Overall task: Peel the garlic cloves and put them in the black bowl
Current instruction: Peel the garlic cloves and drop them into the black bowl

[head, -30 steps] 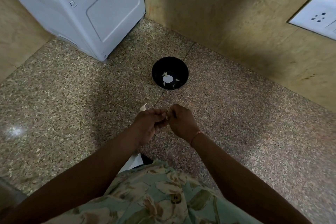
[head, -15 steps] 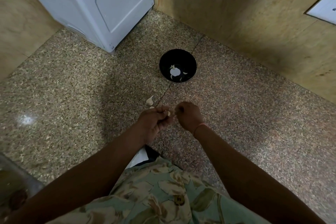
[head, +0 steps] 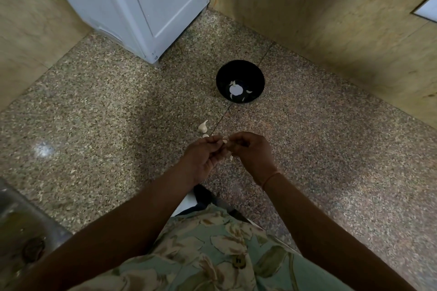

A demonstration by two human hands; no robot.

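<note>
In the lower middle of the frame we see the left hand [head: 205, 156] and the right hand [head: 251, 151] brought together just above the speckled worktop [head: 113, 111]. Between them is one garlic clove [head: 224, 141], of which only a small pale tip shows. The fingers [head: 212, 140] of the left hand are curled round it and pinch it. The fingers [head: 237, 143] of the right hand are also curled and nip at the same clove, so both hands grip it. We cannot tell how much skin is on it, because the hands hide most of it. The black bowl [head: 256, 78] stands apart from the hands, above them in the centre of the frame. A few pale cloves [head: 248, 91] lie at its bottom. Two more cloves [head: 203, 126] wait on the worktop just above the left hand, and they look unpeeled. We judge that the step in hand is the peeling of this clove, with the task partly done. The next move calls for pulling the loose skin away without crushing the clove. Then one hand must carry it up over the rim and let it drop inside.
</note>
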